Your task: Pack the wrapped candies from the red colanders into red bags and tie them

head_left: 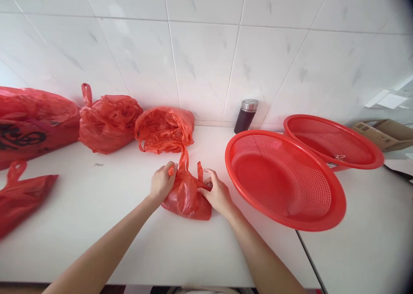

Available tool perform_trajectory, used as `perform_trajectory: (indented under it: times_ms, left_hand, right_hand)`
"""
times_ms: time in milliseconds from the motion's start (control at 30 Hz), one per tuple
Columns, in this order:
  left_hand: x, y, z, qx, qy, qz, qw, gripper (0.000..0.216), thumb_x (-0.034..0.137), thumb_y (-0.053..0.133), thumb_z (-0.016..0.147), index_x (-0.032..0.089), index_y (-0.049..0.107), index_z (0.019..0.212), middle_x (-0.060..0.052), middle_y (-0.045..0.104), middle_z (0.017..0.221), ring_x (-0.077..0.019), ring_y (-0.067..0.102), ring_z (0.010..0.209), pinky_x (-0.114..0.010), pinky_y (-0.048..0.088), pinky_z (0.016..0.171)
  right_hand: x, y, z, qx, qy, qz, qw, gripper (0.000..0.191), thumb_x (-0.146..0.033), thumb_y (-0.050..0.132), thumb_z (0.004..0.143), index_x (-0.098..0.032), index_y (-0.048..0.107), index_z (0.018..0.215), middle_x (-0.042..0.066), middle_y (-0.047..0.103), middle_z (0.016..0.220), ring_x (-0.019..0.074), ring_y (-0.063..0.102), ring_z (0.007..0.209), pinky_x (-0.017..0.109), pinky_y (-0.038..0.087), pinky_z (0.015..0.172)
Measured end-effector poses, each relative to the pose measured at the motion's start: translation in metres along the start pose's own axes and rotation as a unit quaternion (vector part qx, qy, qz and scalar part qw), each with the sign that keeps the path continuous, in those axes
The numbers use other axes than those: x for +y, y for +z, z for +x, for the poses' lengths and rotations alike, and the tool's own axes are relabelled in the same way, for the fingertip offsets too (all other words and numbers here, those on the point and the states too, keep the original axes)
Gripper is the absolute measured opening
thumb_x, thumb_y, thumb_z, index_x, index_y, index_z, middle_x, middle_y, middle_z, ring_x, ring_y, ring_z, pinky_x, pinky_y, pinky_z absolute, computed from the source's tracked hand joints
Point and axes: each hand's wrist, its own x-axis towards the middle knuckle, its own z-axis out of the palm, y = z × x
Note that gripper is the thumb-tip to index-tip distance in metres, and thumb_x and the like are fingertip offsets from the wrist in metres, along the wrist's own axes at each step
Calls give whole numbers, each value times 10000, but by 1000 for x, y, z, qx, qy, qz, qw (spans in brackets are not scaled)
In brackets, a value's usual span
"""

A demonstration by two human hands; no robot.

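Note:
A small red plastic bag (189,199) rests on the white table between my hands, its handles sticking up and its contents hidden. My left hand (163,181) is closed on the bag's left side, with a bit of red plastic poking out by the thumb. On the other side, my right hand (217,192) pinches the bag near its right handle with thumb and fingers. Just behind stands a crumpled, gaping red bag (166,130), which one handle of the small bag overlaps.
Two red plastic colanders (267,178) stand at the right, one partly behind the other. A dark thermos (245,117) leans near the tiled wall. Further right is a cardboard box (383,135). Full red bags (108,124) line the left back, and another red bag (26,199) lies front left.

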Motion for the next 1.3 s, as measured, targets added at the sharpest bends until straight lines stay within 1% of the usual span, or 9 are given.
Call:
perform_trajectory:
  times_ms: [200, 333, 467, 533, 600, 700, 800, 967, 1300]
  left_hand:
    - [14, 3, -3, -13, -12, -66, 998, 396, 497, 222, 952, 251, 476, 773, 32, 517, 539, -165, 508, 516, -253, 352, 548]
    - [0, 0, 1, 6, -36, -73, 997, 416, 500, 216, 947, 241, 459, 731, 15, 543, 554, -169, 529, 538, -263, 363, 571]
    - [-11, 1, 0, 9, -50, -60, 997, 440, 505, 206, 947, 233, 483, 741, -1, 585, 583, -173, 561, 560, -264, 379, 583]
    - [-11, 3, -2, 7, -52, -48, 997, 446, 497, 190, 952, 231, 495, 765, -5, 606, 609, -170, 570, 569, -260, 379, 582]
    - [-10, 4, -4, 2, -51, -30, 998, 447, 489, 182, 958, 231, 502, 783, -5, 622, 632, -167, 577, 579, -255, 378, 586]
    - [-7, 6, -5, -16, -40, 7, 999, 407, 465, 221, 960, 234, 524, 820, -3, 651, 688, -163, 588, 603, -248, 371, 596]
    - [-6, 7, -1, -42, -37, 62, 997, 334, 426, 292, 946, 238, 557, 868, -19, 666, 705, -181, 594, 603, -256, 338, 569]
    - [-5, 8, 7, -71, -46, 142, 986, 296, 372, 338, 922, 231, 596, 894, -67, 692, 743, -218, 621, 638, -267, 298, 545]
    - [-9, 14, 4, -45, -60, 171, 982, 360, 410, 284, 940, 237, 596, 895, -72, 701, 750, -226, 630, 648, -275, 280, 538]
  right_hand:
    - [-4, -3, 3, -13, -15, 60, 998, 460, -192, 567, 794, -276, 496, 1242, -61, 512, 705, 136, 536, 687, 260, 440, 702]
    - [-6, -11, 4, -9, -28, 95, 995, 451, -178, 578, 793, -257, 510, 1231, -69, 488, 684, 123, 504, 649, 249, 435, 687]
    - [-5, -14, 5, -46, -50, 45, 997, 323, -187, 586, 803, -266, 602, 1117, -48, 550, 734, 119, 524, 655, 242, 444, 657]
    - [-7, -12, 4, -46, -59, 33, 997, 262, -232, 584, 832, -250, 627, 1090, -5, 606, 847, 137, 565, 745, 262, 470, 707]
    - [-12, -6, 3, 9, -79, 18, 997, 285, -290, 540, 887, -224, 609, 1156, 57, 620, 1020, 172, 577, 930, 307, 474, 840]
    - [-22, 8, -2, 60, -165, -63, 982, 392, -361, 457, 950, -223, 534, 1308, 110, 557, 1258, 221, 479, 1202, 390, 392, 1025]
    - [-25, 23, -8, -13, -219, -173, 960, 414, -401, 432, 960, -271, 525, 1342, 79, 417, 1463, 296, 333, 1358, 485, 313, 1090]
    - [-19, 29, -12, -109, -163, -252, 948, 424, -381, 337, 994, -274, 502, 1370, 48, 321, 1545, 347, 239, 1416, 580, 238, 1113]
    - [-20, 27, -12, -139, -132, -258, 947, 435, -385, 317, 999, -241, 523, 1354, 82, 336, 1537, 344, 208, 1433, 552, 168, 1153]
